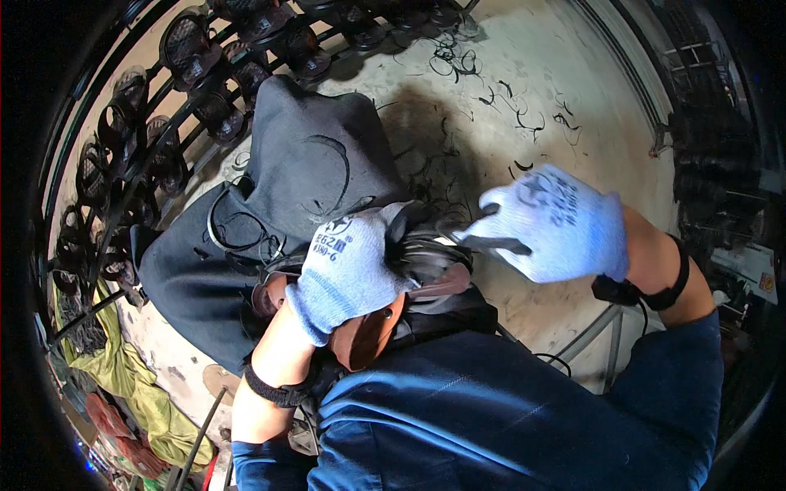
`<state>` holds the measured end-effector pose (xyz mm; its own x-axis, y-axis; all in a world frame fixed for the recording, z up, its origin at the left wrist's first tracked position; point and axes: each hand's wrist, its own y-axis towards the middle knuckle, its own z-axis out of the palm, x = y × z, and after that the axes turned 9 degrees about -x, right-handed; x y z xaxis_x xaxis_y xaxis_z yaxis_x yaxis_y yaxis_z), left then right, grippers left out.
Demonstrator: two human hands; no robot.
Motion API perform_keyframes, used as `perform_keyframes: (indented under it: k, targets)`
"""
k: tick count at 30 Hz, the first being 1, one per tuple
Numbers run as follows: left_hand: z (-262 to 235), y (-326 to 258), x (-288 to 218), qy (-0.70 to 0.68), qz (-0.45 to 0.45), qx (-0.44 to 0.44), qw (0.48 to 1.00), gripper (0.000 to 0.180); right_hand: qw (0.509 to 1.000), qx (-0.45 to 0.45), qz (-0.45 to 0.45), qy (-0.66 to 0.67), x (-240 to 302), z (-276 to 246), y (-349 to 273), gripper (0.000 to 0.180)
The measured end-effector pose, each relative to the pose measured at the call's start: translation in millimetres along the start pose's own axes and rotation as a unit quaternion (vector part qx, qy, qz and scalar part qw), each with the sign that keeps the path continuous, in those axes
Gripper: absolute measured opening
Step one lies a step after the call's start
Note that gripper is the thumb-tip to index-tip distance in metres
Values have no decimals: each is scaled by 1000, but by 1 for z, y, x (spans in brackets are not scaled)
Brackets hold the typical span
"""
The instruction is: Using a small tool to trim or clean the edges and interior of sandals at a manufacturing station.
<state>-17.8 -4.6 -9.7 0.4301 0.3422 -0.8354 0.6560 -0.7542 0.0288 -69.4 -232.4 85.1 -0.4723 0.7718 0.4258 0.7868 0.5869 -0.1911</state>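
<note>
My left hand, in a light blue knit glove, is closed around a brown and black piece of footwear over my lap. Its exact kind is partly hidden by the glove. My right hand, gloved alike with dark-coated fingers, is pinched just right of the footwear's dark edge. A small pale glint lies by its fingertips; what it grips is too small to make out. Dark grey cloth covers my knees, with thin curled black trimmings lying on it.
Racks bearing several dark pieces of footwear curve along the left and far side. Curled black scraps litter the pale floor. Yellow-green cloth lies at lower left. Metal legs stand below my right forearm.
</note>
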Motion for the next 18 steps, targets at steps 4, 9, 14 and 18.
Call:
perform_keyframes:
  k: [4, 9, 14, 18]
  targets:
    - [-12, -8, -7, 17, -37, 49, 998, 66, 997, 73, 15, -32, 16, -3, 8, 36]
    - [-57, -26, -4, 22, -102, 123, 987, 82, 990, 127, -10, -64, 38, -4, 43, 29]
    - [-76, -106, 55, -98, -161, 19, 982, 76, 990, 136, 0, -32, 57, 27, 73, 29]
    - [-61, -133, 59, -138, -135, -144, 971, 85, 984, 179, 8, -7, 79, 43, 109, 27]
